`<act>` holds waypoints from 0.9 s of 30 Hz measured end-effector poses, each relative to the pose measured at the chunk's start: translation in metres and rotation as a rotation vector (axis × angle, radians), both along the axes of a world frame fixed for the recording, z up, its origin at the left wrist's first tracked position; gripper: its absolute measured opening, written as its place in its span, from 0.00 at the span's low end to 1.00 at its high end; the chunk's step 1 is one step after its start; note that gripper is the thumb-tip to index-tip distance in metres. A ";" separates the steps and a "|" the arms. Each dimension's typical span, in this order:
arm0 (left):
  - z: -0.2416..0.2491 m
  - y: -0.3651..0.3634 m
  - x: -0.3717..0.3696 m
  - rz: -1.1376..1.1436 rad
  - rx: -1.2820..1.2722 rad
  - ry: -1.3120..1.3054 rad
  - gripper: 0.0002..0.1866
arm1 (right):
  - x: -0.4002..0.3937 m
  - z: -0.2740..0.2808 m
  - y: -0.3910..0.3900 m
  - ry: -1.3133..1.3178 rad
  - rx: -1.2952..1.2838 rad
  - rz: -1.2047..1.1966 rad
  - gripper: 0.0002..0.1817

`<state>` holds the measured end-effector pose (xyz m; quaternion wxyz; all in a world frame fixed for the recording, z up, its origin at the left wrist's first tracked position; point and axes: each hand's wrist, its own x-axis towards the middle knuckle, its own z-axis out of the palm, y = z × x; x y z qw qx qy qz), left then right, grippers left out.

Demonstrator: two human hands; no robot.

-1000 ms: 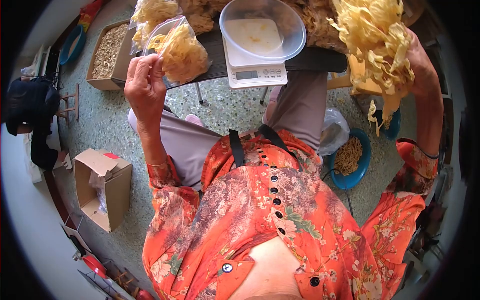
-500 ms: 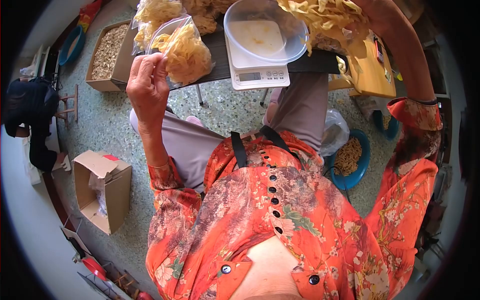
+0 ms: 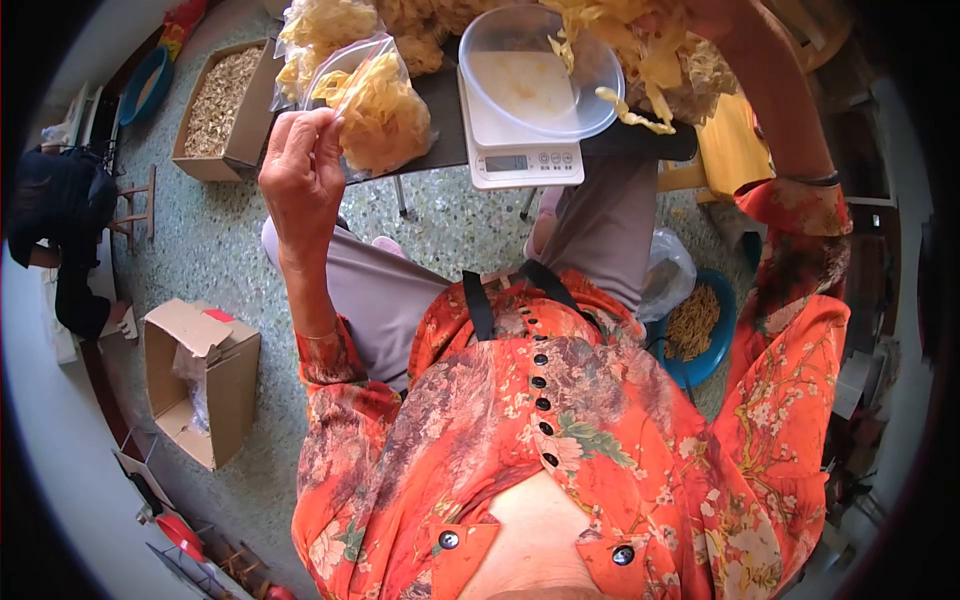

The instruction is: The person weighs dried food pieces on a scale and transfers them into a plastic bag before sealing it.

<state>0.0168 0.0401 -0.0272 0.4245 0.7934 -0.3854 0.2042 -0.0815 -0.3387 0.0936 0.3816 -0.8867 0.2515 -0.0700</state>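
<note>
My left hand (image 3: 303, 165) pinches the rim of a clear zip bag (image 3: 385, 115) that holds yellow, curly dried strips. To its right stands a white kitchen scale (image 3: 526, 168) with a lit display. A clear plastic bowl (image 3: 598, 112) sits tilted-looking on the scale, with only small bits inside. At the top edge my right hand (image 3: 708, 18) is closed on a clump of dried yellow strips (image 3: 655, 65). Some strips dangle over the right side of the bowl. The fingers of my right hand are mostly hidden behind them.
More bagged strips (image 3: 318, 30) lie at the back of the dark table (image 3: 450, 135). Boxes stand on the floor: one of brownish flakes (image 3: 222, 100), another open (image 3: 225, 385). A blue basin (image 3: 712, 345) is at my right; a person (image 3: 62, 215) is at far left.
My right hand and forearm have moved left, and the strips now hang lower by the bowl. My left hand keeps its pinch on the bag. The view has shifted slightly.
</note>
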 end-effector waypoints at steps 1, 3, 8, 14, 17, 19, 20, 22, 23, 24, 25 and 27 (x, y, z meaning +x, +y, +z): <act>0.002 0.001 0.001 0.006 -0.011 -0.009 0.04 | 0.003 -0.001 -0.001 0.002 -0.003 -0.007 0.09; 0.004 0.003 0.004 -0.018 0.054 -0.056 0.03 | 0.005 -0.005 -0.003 0.011 0.003 -0.027 0.08; 0.006 0.003 0.006 -0.007 0.050 -0.047 0.03 | -0.020 -0.015 0.010 -0.050 0.250 0.020 0.05; 0.010 0.000 0.004 -0.016 0.050 -0.073 0.02 | -0.002 -0.038 0.022 -0.371 0.358 0.373 0.17; 0.011 0.002 0.007 -0.015 0.045 -0.016 0.02 | 0.000 -0.047 0.027 -0.371 0.328 0.368 0.18; 0.012 0.001 0.006 -0.002 0.030 -0.001 0.03 | -0.005 -0.043 0.035 -0.335 0.330 0.334 0.19; 0.013 0.000 0.005 0.009 0.017 0.017 0.04 | -0.004 -0.047 0.037 -0.320 0.284 0.332 0.19; 0.016 -0.002 0.005 0.008 0.016 0.002 0.04 | -0.003 -0.056 0.036 -0.302 0.198 0.332 0.20; 0.018 -0.003 0.004 0.006 0.018 -0.009 0.04 | -0.002 -0.062 0.036 -0.302 0.199 0.333 0.20; 0.016 0.000 0.006 0.009 0.016 -0.010 0.04 | 0.003 -0.068 0.042 -0.397 0.048 0.382 0.21; 0.016 0.000 0.006 0.009 0.019 -0.018 0.04 | 0.004 -0.070 0.043 -0.490 -0.102 0.428 0.22; 0.017 0.001 0.006 0.011 0.023 -0.027 0.04 | 0.005 -0.074 0.043 -0.417 -0.076 0.420 0.22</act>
